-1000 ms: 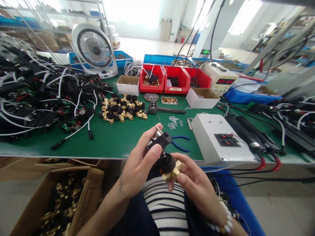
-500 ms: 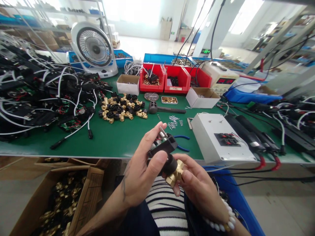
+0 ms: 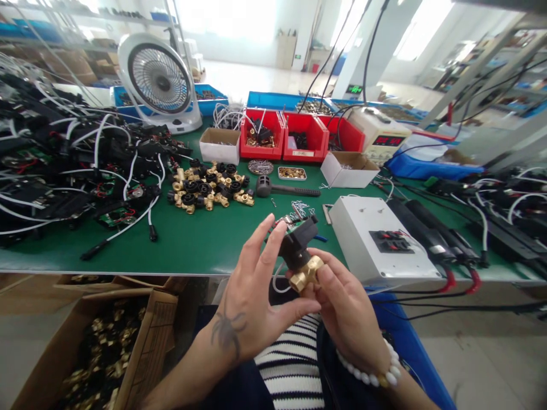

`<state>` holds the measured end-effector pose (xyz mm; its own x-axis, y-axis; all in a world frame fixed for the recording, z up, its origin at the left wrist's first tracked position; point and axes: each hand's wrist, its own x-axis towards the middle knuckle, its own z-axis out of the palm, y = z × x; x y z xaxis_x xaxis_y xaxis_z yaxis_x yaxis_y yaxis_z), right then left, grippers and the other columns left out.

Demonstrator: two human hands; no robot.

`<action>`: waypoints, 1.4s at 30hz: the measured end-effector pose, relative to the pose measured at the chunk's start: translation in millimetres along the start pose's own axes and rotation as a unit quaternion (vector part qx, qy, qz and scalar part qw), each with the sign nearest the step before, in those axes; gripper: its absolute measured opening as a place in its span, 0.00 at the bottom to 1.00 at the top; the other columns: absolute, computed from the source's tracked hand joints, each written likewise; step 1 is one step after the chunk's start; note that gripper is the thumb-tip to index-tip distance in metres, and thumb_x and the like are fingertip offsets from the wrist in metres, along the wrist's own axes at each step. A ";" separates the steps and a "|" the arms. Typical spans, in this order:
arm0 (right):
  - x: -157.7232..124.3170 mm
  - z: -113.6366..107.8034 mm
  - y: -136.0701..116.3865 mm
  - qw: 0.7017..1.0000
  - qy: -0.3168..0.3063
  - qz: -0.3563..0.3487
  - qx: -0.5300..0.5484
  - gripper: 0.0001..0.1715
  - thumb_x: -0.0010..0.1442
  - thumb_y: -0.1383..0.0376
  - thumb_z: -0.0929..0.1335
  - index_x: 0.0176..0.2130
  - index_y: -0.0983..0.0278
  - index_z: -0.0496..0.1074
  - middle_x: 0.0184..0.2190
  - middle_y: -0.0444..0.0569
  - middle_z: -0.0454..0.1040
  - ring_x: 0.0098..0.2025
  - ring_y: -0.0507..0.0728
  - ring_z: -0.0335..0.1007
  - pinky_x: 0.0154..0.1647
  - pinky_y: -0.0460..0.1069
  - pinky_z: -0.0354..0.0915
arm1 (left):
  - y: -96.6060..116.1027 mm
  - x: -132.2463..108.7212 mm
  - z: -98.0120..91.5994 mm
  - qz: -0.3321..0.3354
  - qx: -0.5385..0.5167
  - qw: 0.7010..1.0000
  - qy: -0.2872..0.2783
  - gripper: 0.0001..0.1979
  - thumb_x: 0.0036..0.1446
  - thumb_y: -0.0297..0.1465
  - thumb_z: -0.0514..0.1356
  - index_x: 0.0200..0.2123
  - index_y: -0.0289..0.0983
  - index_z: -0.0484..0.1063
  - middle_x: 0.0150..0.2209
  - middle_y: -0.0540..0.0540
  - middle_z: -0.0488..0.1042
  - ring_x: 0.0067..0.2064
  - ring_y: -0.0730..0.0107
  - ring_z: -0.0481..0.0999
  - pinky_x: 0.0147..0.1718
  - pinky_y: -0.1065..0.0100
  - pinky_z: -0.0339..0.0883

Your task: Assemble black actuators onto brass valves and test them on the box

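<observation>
A brass valve body [image 3: 306, 274] is gripped between the thumb and fingers of my right hand [image 3: 348, 302]. On top of it sits a black actuator housing [image 3: 302, 236], tilted, with a green circuit board showing on its open side. My left hand [image 3: 256, 290] is beside the housing, its fingers stretched and the thumb spread away below the brass. Its fingertips are at the housing's left edge; I cannot tell whether they touch. A white cable [image 3: 277, 282] loops down behind the valve. Small metal clips [image 3: 301, 208] and a blue plier handle [image 3: 320, 238] lie just beyond.
Brass valves with black caps [image 3: 205, 188] are heaped on the green bench [image 3: 213, 245]. Cabled black units [image 3: 106, 171] crowd the left. A black mallet-like tool [image 3: 286, 188], red bins [image 3: 260, 134], and a fan [image 3: 160, 80] stand farther back. A grey switch box [image 3: 363, 228] is right.
My left hand has loosened from the black housing, with the thumb swung down and away. The valve and housing have risen slightly and turned more upright, still in my right hand.
</observation>
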<state>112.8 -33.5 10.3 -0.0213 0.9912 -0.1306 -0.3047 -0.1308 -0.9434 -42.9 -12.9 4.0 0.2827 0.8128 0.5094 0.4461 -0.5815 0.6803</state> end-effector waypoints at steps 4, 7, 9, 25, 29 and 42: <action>4.6 -6.2 1.6 0.996 -0.022 -0.035 -0.077 0.23 0.60 0.47 0.68 0.46 0.61 0.71 0.31 0.47 0.77 0.27 0.52 0.70 0.26 0.46 0.66 | 2.7 -2.4 5.4 -0.012 0.040 0.998 0.044 0.42 0.55 0.37 0.66 0.67 0.42 0.47 0.61 0.37 0.59 0.64 0.53 0.62 0.58 0.54 0.67; 15.4 -11.5 2.0 0.974 0.024 -0.155 -0.165 0.23 0.62 0.45 0.65 0.46 0.59 0.73 0.36 0.48 0.75 0.38 0.56 0.72 0.40 0.51 0.69 | 4.7 -4.4 9.7 -0.028 0.008 0.998 0.064 0.40 0.53 0.34 0.67 0.65 0.41 0.52 0.59 0.38 0.58 0.61 0.55 0.64 0.56 0.55 0.70; 23.6 -12.9 1.1 0.955 0.064 -0.225 -0.180 0.24 0.65 0.45 0.62 0.49 0.57 0.73 0.42 0.49 0.73 0.46 0.58 0.70 0.48 0.54 0.67 | 6.6 -6.6 12.2 -0.039 -0.014 0.998 0.053 0.40 0.52 0.35 0.67 0.65 0.41 0.52 0.58 0.39 0.58 0.60 0.55 0.65 0.55 0.55 0.71; 40.7 17.2 10.8 0.980 0.089 -0.176 -0.040 0.26 0.67 0.49 0.55 0.39 0.61 0.72 0.38 0.51 0.72 0.45 0.59 0.70 0.49 0.56 0.67 | 12.0 -10.9 24.0 -0.075 -0.045 0.996 0.035 0.39 0.50 0.35 0.67 0.63 0.39 0.54 0.47 0.44 0.61 0.48 0.63 0.71 0.48 0.61 0.75; 45.4 5.8 7.1 0.969 0.042 -0.226 -0.094 0.26 0.67 0.47 0.56 0.45 0.59 0.74 0.45 0.51 0.75 0.48 0.59 0.71 0.51 0.57 0.67 | 7.6 -13.5 18.4 -0.094 -0.058 0.993 0.050 0.38 0.51 0.35 0.66 0.63 0.39 0.55 0.49 0.44 0.62 0.51 0.62 0.71 0.50 0.61 0.74; 152.3 -168.8 -108.3 0.818 0.000 -0.053 -0.573 0.24 0.41 0.51 0.76 0.34 0.64 0.79 0.32 0.51 0.79 0.35 0.59 0.74 0.43 0.58 0.69 | 10.8 -18.2 10.9 -0.070 -0.070 0.992 0.079 0.41 0.50 0.34 0.68 0.64 0.41 0.54 0.53 0.43 0.61 0.55 0.61 0.68 0.55 0.59 0.70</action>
<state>303.3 128.3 41.2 -0.0526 0.9982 -0.0289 0.7879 0.0237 -0.6154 -33.9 -33.6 -3.6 0.0844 0.8765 0.4739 0.3454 -0.4718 0.8112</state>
